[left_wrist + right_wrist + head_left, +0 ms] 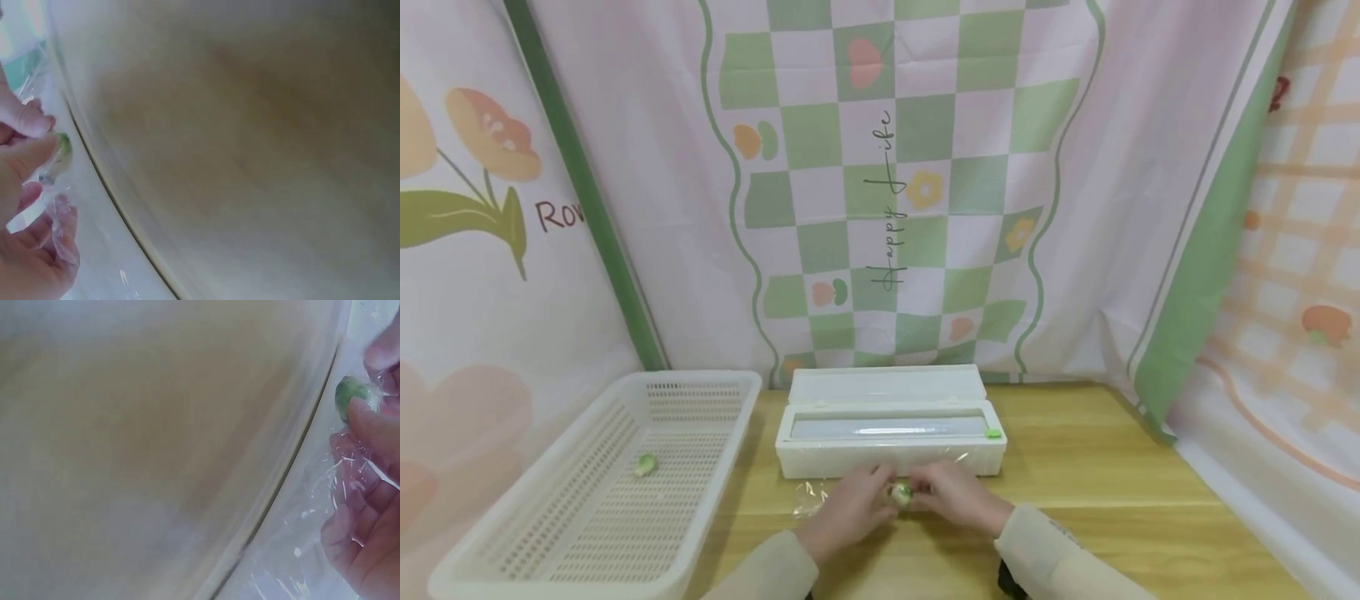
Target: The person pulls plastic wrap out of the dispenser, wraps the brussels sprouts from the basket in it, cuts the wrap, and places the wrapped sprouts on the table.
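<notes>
Between both hands is a small round green-and-white vegetable (pixel 902 495), in clear cling film (pixel 350 478). My left hand (pixel 853 507) pinches it from the left, while my right hand (pixel 958 493) grips it from the right. Close up in the right wrist view, a thumb presses on the green vegetable (pixel 349 394) and film lies across the fingers. The left wrist view shows the vegetable (pixel 64 147) partly hidden behind a thumb. Just beyond the hands stands a white cling film dispenser box (pixel 891 462), its lid (pixel 887 385) raised, with a roll inside.
A white perforated basket (pixel 741 433) stands at the left, with another pale green vegetable (pixel 646 465) in it. Loose film (pixel 810 497) lies by the left hand. A green slider (pixel 993 433) sits on the box's right end. Patterned curtains (pixel 917 192) surround the wooden table (pixel 1097 475).
</notes>
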The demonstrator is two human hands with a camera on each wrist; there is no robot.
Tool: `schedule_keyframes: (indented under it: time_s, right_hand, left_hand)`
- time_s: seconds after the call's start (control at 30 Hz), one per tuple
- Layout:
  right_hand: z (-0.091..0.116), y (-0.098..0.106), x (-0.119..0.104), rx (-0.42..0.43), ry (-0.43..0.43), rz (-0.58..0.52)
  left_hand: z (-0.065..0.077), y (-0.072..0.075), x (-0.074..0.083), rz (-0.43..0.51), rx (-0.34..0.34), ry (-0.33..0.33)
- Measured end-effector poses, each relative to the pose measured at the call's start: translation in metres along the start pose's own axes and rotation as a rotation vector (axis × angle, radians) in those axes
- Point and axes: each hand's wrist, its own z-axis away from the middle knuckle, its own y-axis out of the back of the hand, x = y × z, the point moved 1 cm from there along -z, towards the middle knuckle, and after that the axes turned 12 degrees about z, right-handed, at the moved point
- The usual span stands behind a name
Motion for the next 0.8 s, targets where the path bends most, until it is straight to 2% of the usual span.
schedule_keyframes:
  time_s: [0.1,0.17,0.23,0.37,0.43,0.5,0.7,0.8]
  right_hand:
    - [-0.0011,0.0009,0.0020,-0.008,-0.010,-0.016]
    - [-0.0019,0.0014,0.0030,-0.007,-0.010,-0.015]
    - [-0.0027,0.0014,0.0039,-0.005,-0.010,-0.006]
    - [-0.0035,0.0009,0.0040,0.000,0.004,0.037]
    - [-0.0029,0.0007,0.0036,0.005,0.011,0.058]
    - [-0.0020,0.0010,0.0025,0.014,0.016,0.074]
    - [-0.0019,0.0022,0.0004,0.100,0.063,0.146]
    - [-0.0028,0.0027,0.0004,0.113,0.067,0.200]
  left_hand:
    - [-0.0002,-0.0004,-0.0005,-0.099,0.067,-0.131]
    - [-0.0014,-0.0007,-0.0008,-0.118,0.104,-0.162]
    - [-0.0034,-0.0008,-0.0003,-0.123,0.124,-0.142]
    - [-0.0070,0.0002,0.0006,-0.126,0.108,-0.006]
    - [-0.0075,0.0011,0.0001,-0.149,0.101,0.033]
    - [-0.0075,0.0017,-0.0013,-0.174,0.102,0.043]
    - [-0.0085,0.0050,-0.0028,-0.202,0.114,-0.017]
    - [-0.0088,0.0057,-0.0029,-0.207,0.102,-0.045]
